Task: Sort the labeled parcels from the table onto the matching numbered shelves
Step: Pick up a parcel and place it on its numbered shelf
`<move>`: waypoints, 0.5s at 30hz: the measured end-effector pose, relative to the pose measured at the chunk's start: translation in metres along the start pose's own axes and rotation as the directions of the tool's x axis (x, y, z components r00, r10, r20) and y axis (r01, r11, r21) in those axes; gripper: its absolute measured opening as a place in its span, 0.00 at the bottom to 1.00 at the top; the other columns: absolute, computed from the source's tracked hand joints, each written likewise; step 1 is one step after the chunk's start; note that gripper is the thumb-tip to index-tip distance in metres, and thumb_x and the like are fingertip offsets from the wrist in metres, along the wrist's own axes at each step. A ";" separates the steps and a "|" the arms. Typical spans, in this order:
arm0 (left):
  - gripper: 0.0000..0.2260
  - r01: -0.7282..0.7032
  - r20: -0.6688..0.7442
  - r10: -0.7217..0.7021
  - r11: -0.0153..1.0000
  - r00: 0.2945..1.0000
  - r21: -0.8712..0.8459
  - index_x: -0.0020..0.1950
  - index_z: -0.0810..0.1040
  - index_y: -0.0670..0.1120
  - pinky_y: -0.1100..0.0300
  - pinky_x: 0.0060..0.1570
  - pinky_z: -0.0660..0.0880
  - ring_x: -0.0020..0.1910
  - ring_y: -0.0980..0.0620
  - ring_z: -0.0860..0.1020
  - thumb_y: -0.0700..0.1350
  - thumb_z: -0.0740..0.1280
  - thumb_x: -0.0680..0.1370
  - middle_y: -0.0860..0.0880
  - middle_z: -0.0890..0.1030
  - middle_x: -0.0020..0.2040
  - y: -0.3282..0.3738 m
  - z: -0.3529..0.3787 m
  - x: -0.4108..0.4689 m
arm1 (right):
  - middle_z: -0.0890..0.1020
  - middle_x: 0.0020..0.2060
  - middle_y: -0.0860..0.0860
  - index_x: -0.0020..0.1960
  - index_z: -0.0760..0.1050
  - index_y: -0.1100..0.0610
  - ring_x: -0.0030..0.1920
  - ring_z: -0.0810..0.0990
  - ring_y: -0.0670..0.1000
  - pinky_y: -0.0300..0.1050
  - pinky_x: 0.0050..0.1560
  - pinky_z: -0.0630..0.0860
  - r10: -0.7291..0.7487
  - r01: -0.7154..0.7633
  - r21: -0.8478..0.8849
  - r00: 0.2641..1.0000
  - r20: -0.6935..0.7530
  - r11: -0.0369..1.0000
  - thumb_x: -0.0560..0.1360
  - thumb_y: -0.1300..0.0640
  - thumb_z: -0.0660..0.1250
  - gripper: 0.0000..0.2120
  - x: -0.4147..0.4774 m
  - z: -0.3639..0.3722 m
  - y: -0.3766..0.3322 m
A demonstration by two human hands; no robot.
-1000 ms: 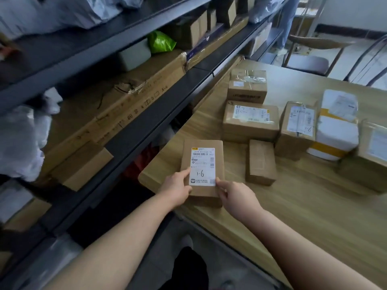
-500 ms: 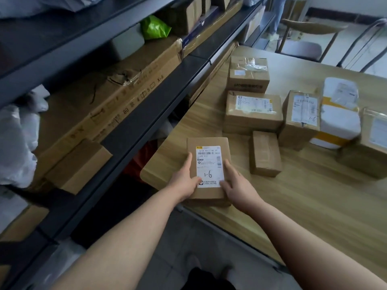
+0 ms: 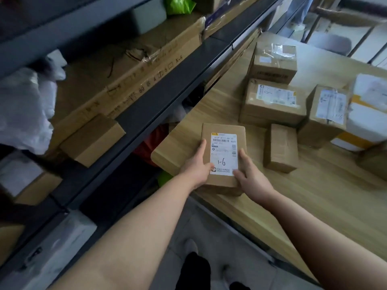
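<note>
Clasps the parcel point(image 3: 223, 130) from both sides: left hand point(image 3: 196, 168) with thumb laid along the top, right hand point(image 3: 250, 174) pinching the near right corner. Lies at the near corner of the table point(image 3: 314, 195), perhaps barely raised; hard to tell. Reads "1-6" on the label point(image 3: 224, 153). Best kept level, lifted clear of the small box point(image 3: 280, 147) just beside, then swung left toward the shelves point(image 3: 167, 97).

We're in a parcel sorting room: dark metal shelves point(image 3: 159, 101) crammed with long cartons point(image 3: 125, 84) and white mailer bags point(image 3: 21, 109), a wooden table point(image 3: 314, 195) crowded with taped cardboard boxes point(image 3: 272, 105), and the nearest parcel point(image 3: 222, 129) wears a printed shipping label point(image 3: 224, 153), "1-6" handwritten on it.
</note>
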State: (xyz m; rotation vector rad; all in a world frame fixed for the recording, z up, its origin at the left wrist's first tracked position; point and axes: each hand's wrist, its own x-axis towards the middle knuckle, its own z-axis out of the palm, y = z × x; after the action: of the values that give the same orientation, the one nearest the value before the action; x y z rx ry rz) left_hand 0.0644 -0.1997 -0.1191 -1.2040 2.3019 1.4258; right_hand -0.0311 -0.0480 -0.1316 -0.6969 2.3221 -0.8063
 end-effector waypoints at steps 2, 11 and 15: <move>0.36 0.028 -0.046 -0.029 0.999 0.999 -0.017 0.76 0.42 0.67 0.50 0.60 0.74 0.60 0.47 0.75 0.49 0.64 0.81 0.49 0.72 0.70 -0.005 0.006 -0.014 | 0.62 0.75 0.46 0.77 0.45 0.42 0.71 0.67 0.50 0.55 0.67 0.69 -0.009 0.009 0.001 0.999 0.041 1.000 0.80 0.51 0.61 0.33 -0.006 0.000 -0.001; 0.35 0.135 -0.363 -0.199 0.971 0.910 -0.196 0.76 0.45 0.68 0.56 0.61 0.70 0.67 0.48 0.71 0.51 0.66 0.79 0.52 0.69 0.73 -0.071 0.031 -0.135 | 0.57 0.76 0.44 0.76 0.41 0.38 0.72 0.65 0.50 0.46 0.64 0.68 -0.337 0.408 -0.147 0.872 0.354 0.901 0.77 0.48 0.62 0.37 -0.071 0.010 -0.014; 0.35 0.177 -0.508 -0.315 0.937 0.802 -0.303 0.77 0.45 0.67 0.60 0.51 0.70 0.63 0.51 0.74 0.51 0.65 0.80 0.52 0.69 0.73 -0.094 0.036 -0.193 | 0.55 0.77 0.46 0.77 0.41 0.40 0.74 0.61 0.49 0.43 0.66 0.64 -0.453 0.592 -0.161 0.740 0.496 0.790 0.78 0.48 0.63 0.38 -0.095 0.027 -0.039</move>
State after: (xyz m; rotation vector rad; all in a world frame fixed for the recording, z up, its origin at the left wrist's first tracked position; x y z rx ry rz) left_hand 0.2486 -0.0861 -0.0999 -2.1535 2.1972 1.4256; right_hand 0.0644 -0.0250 -0.0899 -1.5661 1.8525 -0.4347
